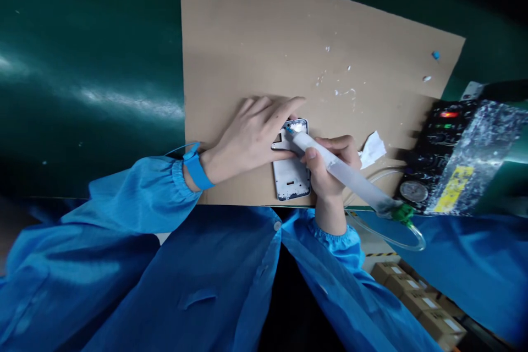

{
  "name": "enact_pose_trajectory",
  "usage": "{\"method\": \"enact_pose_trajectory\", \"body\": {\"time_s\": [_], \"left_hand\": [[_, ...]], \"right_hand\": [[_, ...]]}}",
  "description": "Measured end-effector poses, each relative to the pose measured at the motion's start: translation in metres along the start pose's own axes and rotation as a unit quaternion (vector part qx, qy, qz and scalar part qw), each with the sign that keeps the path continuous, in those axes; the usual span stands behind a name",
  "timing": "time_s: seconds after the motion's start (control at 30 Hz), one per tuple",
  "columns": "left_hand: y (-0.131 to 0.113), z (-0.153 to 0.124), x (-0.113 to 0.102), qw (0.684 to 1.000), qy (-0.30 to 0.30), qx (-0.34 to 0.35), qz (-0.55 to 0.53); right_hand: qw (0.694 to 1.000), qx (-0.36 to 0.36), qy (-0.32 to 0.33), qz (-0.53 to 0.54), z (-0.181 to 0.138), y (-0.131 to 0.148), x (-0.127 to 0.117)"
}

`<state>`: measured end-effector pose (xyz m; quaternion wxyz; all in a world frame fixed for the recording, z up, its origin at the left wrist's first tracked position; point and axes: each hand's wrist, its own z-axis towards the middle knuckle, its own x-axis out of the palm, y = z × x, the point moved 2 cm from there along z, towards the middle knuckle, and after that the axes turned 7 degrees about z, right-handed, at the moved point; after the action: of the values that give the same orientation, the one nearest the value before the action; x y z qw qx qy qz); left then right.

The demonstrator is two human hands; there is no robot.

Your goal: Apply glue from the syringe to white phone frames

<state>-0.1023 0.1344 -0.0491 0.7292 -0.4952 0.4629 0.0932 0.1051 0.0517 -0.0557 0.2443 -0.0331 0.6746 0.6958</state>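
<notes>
Left hand (251, 135) lies flat, fingers spread, pinning the phone frame (291, 176); right hand (328, 168) grips the glue syringe (342, 170), tip at twelve o'clock; a slip could smear adhesive.

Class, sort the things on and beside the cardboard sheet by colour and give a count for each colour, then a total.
Brown: 1, cardboard sheet
White or silver: 3, phone frame, dispensing syringe in the right hand, scrap of paper
Blue: 2, wrist strap by the left hand, small bit
Black: 1, control box
Total: 7
</notes>
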Motion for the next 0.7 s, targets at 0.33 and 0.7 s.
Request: {"method": "enact_pose_trajectory", "body": {"time_s": [0.33,0.7], "left_hand": [[-0.0019,0.0023,-0.0013,1.0,0.009,-0.01,0.0],[-0.0026,0.0015,-0.0021,1.0,0.007,-0.001,-0.002]], "right_hand": [[1.0,0.005,0.006,0.005,-0.0023,-0.0041,-0.0014],[1.0,0.0,-0.008,0.004,-0.0045,-0.0086,-0.0037]]}}
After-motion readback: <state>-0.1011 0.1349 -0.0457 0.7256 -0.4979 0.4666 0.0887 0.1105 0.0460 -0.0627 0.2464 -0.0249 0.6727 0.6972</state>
